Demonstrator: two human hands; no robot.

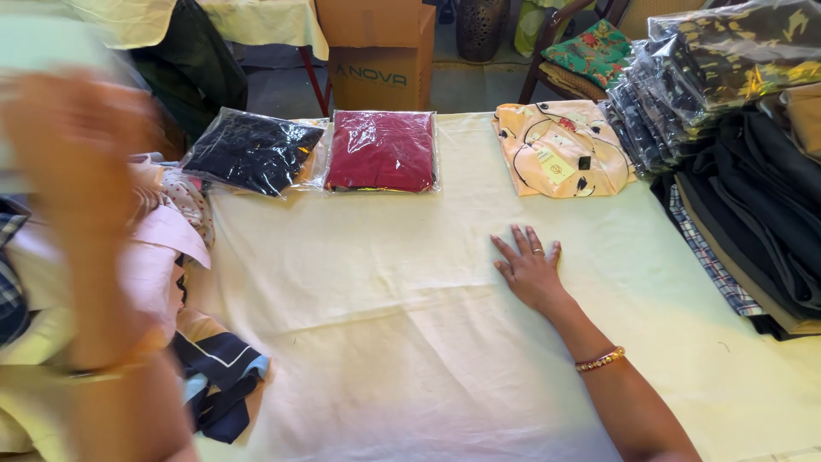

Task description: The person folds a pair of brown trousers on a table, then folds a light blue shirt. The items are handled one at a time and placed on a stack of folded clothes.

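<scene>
My right hand [528,269] lies flat, palm down, on the pale cloth-covered table [402,325], fingers spread, holding nothing. A folded peach garment [560,147] with a tag lies just beyond it. My left hand [73,128] is raised at the far left, heavily blurred; whether it holds anything cannot be told. At the back of the table lie a bagged red garment [382,151] and a bagged dark navy garment [252,151].
A tall pile of folded dark clothes [753,214] and bagged garments [718,68] fills the right side. Loose pink and navy clothes [184,282] heap at the left. A cardboard box [380,56] and a chair [581,51] stand behind the table.
</scene>
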